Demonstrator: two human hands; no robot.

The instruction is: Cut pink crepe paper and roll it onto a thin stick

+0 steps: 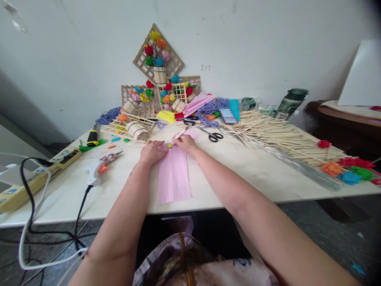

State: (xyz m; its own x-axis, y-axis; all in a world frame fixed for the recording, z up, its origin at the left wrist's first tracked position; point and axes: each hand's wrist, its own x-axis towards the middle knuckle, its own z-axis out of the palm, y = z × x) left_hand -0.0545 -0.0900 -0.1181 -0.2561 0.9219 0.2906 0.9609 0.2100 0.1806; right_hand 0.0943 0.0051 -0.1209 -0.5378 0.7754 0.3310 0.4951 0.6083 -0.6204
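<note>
A long strip of pink crepe paper (174, 174) lies lengthwise on the white table in front of me. My left hand (153, 152) rests open over its far left edge, fingers flat and pressing it down. Between my hands a small yellow-green oval piece (169, 145) sits on the paper. A white pen (182, 132) is gripped in my right hand (185, 143), its lower end near the oval. Whether the tip touches the paper is hidden by my fingers. More pink paper shows beyond the right hand.
At left are a hot glue gun (102, 167), a power strip (44, 174) with cables, and a cutter (93, 136). Black scissors (214, 137), purple yarn (208, 109) and many bamboo sticks (274, 131) lie right. Lattice frames with paper flowers (159, 55) lean against the wall.
</note>
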